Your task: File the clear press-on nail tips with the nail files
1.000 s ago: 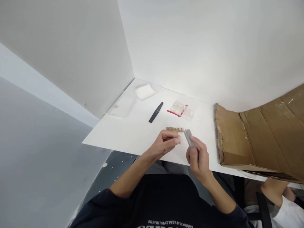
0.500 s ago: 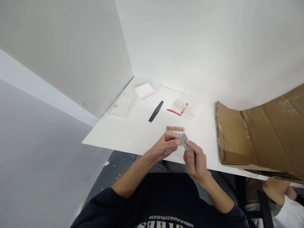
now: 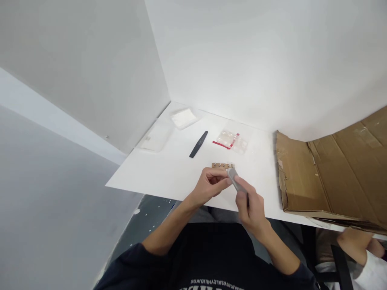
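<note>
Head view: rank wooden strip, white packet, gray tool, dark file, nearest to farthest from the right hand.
1. Gray tool: held in the right hand.
2. Wooden strip: ahead, to the left.
3. Dark file: farther left.
4. White packet: back left.

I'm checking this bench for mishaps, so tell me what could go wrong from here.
The gray tool in the right hand shows right at the left hand's fingertips; a slip might scrape them, though actual contact is hard to tell.

The brown strip lies just beyond the left hand, partly hidden by it, so a stray knuckle could knock it.
</note>
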The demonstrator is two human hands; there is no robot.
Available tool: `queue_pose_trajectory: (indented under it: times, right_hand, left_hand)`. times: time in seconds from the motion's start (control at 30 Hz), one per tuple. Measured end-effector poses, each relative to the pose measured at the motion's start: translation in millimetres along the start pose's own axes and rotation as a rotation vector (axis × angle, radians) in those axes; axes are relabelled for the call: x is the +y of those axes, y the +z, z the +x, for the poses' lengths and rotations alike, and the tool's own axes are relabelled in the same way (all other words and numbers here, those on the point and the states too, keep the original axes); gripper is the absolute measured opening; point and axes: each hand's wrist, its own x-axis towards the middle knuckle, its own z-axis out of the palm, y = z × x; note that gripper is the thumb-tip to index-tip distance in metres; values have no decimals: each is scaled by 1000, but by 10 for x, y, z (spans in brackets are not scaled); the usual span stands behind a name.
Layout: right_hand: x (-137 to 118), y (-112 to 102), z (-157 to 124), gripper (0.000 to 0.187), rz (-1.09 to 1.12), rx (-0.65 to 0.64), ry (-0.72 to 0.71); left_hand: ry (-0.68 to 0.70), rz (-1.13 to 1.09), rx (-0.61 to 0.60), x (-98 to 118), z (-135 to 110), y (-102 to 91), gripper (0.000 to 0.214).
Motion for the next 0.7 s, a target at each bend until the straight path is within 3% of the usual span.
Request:
queue_pose_trajectory:
  times: [0.13, 0.3, 0.53, 0.7]
  right_hand:
    - [24, 12, 30, 45, 20, 57, 37]
    - [39, 29, 29, 49, 45, 40, -59]
    - [63, 63, 28, 49, -41, 24, -85]
    - [96, 56, 20, 49, -142, 93, -161]
  left_hand:
    - [79, 99, 67, 19, 3, -14, 27]
    - [113, 157, 27, 32, -10, -39, 24]
    - [195, 217, 79, 129, -4, -71, 18]
    - [274, 273, 27, 203, 8, -48, 16]
